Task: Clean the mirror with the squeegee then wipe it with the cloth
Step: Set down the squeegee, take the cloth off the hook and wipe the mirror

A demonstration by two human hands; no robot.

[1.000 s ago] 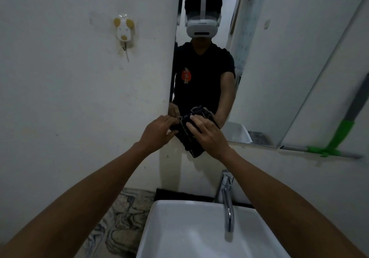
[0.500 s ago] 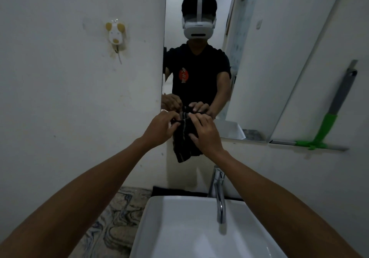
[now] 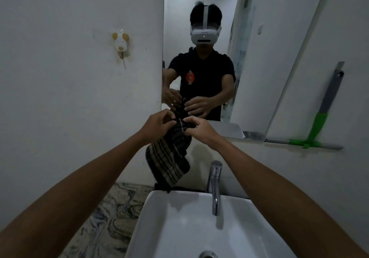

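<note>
The cloth [image 3: 169, 158], dark with pale stripes, hangs in the air just in front of the lower edge of the mirror [image 3: 269, 58], above the back rim of the sink [image 3: 179, 218]. Its top edge is pinched between both hands: the left hand [image 3: 157, 124] has its fingers closed on the upper left corner, and the right hand [image 3: 199, 130] grips the upper right part, thumb and fingers pressed together on the fabric. The rest of the cloth droops loose, its lowest corner reaching down to the sink's rim. Both forearms stretch forward over the basin. To the right of the cloth stands the chrome tap [image 3: 214, 186]. The squeegee [image 3: 317, 126], with a green head and grey handle, leans on a narrow ledge well off to the right, beside the mirror. On the wall to the left hangs a small mouse-shaped hook [image 3: 120, 42].
</note>
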